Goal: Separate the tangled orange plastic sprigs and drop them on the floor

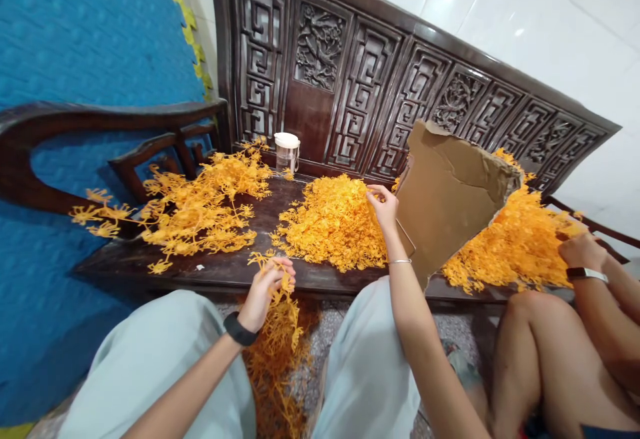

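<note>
My left hand (270,285), with a black band at the wrist, is closed around an orange plastic flower strand (285,282) in front of the bench. My right hand (385,205) is over the right side of the middle pile of small orange plastic pieces (330,225). Its fingertips are drawn together in a pinch; whatever may lie between them is too small to make out. Right beside it, a brown cardboard sheet (445,192) stands tilted between two piles. On the left of the bench lies a heap of branching orange plastic sprigs (200,205).
A lidded clear cup (287,152) stands against the carved dark wood backrest (320,119). More orange strands (280,372) heap on the floor between my knees. On the right, a co-worker's hand (583,252) touches another orange pile (510,245). The bench's curved armrest (110,115) borders the left.
</note>
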A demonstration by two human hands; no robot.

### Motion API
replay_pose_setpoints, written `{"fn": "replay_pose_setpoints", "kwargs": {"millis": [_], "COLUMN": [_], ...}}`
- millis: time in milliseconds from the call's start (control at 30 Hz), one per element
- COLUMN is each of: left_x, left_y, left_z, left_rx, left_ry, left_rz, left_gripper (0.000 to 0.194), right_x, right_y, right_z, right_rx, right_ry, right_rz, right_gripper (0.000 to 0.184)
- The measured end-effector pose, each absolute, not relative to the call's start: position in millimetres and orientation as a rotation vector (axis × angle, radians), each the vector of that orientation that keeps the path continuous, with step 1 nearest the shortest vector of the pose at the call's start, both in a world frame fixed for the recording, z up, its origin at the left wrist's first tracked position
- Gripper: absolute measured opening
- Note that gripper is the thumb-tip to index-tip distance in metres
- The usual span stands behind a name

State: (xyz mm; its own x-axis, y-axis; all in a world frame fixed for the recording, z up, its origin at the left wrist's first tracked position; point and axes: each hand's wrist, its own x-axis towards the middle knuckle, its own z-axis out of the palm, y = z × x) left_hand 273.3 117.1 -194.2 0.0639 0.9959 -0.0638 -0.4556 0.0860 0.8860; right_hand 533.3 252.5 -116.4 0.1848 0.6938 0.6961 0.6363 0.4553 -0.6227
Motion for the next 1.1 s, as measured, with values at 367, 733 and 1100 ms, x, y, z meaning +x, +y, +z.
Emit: {"fn": "replay_pose_setpoints", "kwargs": {"millis": [367, 733, 1100], "left_x": [266.9, 261.0, 265.3], "left_y": [117.2, 119.0, 109.2], "left_z": [-189.4, -189.5, -178.3], "left_rx": [0.737, 0.702, 0.792], "left_ry": [0.726, 0.755, 0.853], "left_rz": [1.317, 1.416, 1.39], "left_gripper": [0.018, 0.015, 0.021], "right_x": [511.8, 405.1, 402.5], "right_y": [220.5, 149.7, 151.5], "right_z": [-108.6, -140.1, -140.2], "right_rx": [-1.175, -0.735, -0.981], "right_ry": [-1.369, -2.72, -2.291], "right_rz": [-0.084, -0.124, 0.005], "right_gripper": [0.023, 0.025, 0.01]}}
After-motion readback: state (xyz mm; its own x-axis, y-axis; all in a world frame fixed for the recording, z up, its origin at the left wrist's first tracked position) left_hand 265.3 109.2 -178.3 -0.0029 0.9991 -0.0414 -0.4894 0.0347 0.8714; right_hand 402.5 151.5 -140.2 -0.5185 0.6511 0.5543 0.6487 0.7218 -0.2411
